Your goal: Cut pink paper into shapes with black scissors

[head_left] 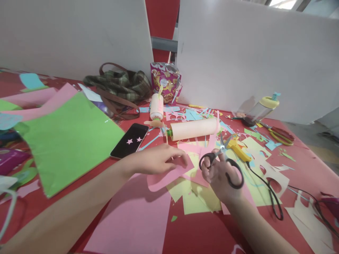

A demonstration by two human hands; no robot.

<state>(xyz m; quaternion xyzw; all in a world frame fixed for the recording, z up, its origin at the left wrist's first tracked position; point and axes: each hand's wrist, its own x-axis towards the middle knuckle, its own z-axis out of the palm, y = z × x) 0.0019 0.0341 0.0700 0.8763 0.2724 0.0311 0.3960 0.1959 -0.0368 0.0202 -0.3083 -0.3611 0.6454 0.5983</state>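
Observation:
My left hand pinches a curved piece of pink paper just above the red table. My right hand grips black-handled scissors, their blades pointing up and away beside the pink paper. Under both hands lie a large pink sheet and pale yellow sheets. Just beyond the hands lies a bottle wrapped in peach paper on its side, with a smaller wrapped bottle standing behind it.
A phone and a green sheet lie to the left. A yellow glue gun with a black cord lies to the right. Red-handled scissors, a clear bottle, a plaid bag, a snack packet and paper scraps lie further back before white boards.

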